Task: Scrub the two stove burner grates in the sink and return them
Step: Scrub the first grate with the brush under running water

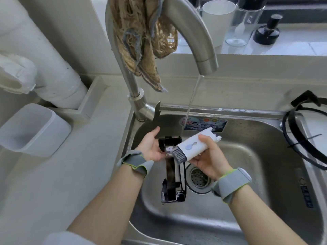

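Steel sink (pixel 247 218): basin wet, faucet (pixel 191 27) running, thin water stream (pixel 192 96) landing near the back wall, behind the work and not on it. Worn cloth (pixel 141 41) draped over the faucet neck. Second grate (pixel 306 99): black ring, lying flat at the right, half on the sink rim and half on the tabletop (pixel 53 183), not yet in the basin. First grate (pixel 169 174): inside the basin, just left of the drain strainer (pixel 199 177), seen edge-on. Long axis runs from the far end, up at the hands, toward the person. Near end is low and looks to rest on the basin floor, far end raised. Brush (pixel 192 147): white body, grey bristles pointing down-left onto the grate's upper end. Left hand (pixel 150 147): palm up, fingers loosely curved round the grate's far end, steadying it. Right hand (pixel 210 160): fingers wrapped round the brush body. Risks, judged: the left grip is loose and the metal wet, so a hard stroke could twist the grate free and drop it against the steel. The stream misses the grate, so loosened grime may stay on. The second grate overhangs the rim, and an elbow bump could tip it in.
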A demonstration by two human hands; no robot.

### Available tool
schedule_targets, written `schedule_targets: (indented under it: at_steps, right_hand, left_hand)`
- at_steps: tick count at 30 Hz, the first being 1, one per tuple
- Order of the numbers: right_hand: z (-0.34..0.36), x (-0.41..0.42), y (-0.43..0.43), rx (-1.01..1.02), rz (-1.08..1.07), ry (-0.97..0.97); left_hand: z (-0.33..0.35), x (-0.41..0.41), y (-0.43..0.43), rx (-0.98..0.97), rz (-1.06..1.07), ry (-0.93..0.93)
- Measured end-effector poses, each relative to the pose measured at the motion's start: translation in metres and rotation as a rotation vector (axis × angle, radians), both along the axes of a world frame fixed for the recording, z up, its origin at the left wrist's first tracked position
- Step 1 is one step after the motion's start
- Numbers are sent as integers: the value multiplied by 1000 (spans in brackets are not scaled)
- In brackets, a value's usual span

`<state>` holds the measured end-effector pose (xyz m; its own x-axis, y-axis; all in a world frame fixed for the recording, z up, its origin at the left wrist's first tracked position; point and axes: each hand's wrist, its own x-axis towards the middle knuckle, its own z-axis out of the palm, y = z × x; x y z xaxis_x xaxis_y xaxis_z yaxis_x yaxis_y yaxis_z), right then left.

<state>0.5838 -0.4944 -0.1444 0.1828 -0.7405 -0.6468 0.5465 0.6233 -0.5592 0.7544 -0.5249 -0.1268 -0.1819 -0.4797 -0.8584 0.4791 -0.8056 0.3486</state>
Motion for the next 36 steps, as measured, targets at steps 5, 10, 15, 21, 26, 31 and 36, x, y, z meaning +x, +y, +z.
schedule_targets:
  at_steps: [5,10,15,21,26,31,36]
  right_hand:
    - [14,-14,12,-75,95,27]
    - [16,-27,24,-134,-227,198]
    - [16,-17,32,-259,-255,284]
    - [7,-8,31,-212,-233,280]
    - [4,-24,31,-144,-335,217]
    - [3,-37,35,-188,-307,211]
    - [5,-29,31,-284,-251,246]
  left_hand:
    - [6,-11,-2,-122,-155,-110]
    - [2,-15,6,-255,-165,-281]
    - [-8,-17,20,-361,-177,-485]
    - [-5,-23,19,-402,-239,-485]
    - [-3,-35,16,-413,-312,-453]
    - [-4,-41,11,-415,-310,-450]
    - [-8,-28,11,-393,-318,-481]
